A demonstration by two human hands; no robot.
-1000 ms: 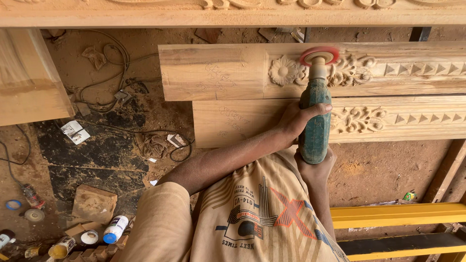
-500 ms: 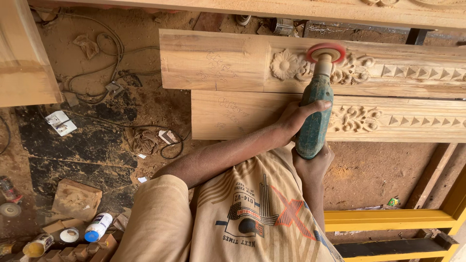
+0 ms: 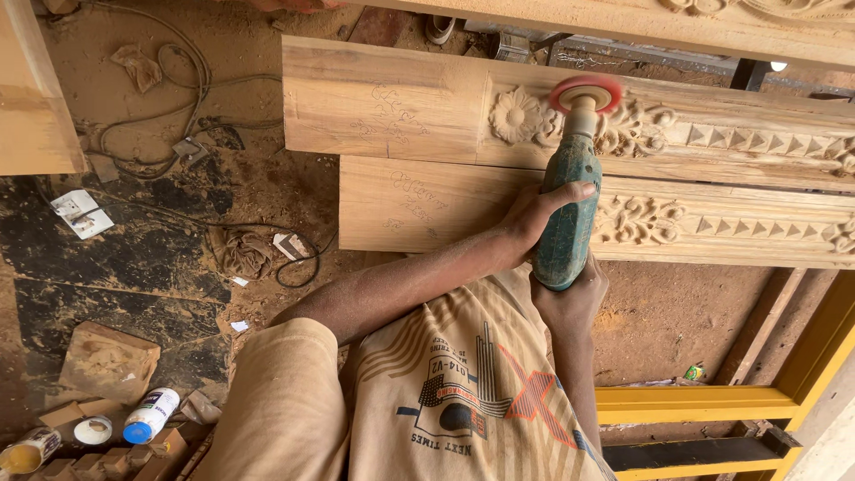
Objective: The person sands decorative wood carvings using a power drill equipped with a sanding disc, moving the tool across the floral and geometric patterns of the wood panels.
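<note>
I hold a green power sander (image 3: pixel 567 218) with both hands. My left hand (image 3: pixel 533 216) wraps the middle of its body, thumb across the top. Around its rear end closes my right hand (image 3: pixel 570 296). The tool's red sanding disc (image 3: pixel 585 92) presses on the upper carved wooden plank (image 3: pixel 392 107), just right of a carved flower (image 3: pixel 516 116). A second carved plank (image 3: pixel 419 207) lies directly below it, partly under my left hand.
Cables (image 3: pixel 191 89), a cloth rag (image 3: pixel 242 252) and paper scraps lie on the sawdust-covered floor at left. Bottles and tins (image 3: pixel 150 415) sit at the bottom left. A yellow metal frame (image 3: pixel 695 403) stands at lower right. Another carved beam (image 3: pixel 677 22) spans the top.
The view has shifted, so planks and floor clutter sit further left and up. The sander stays on the same carved area beside the flower, held the same way.
</note>
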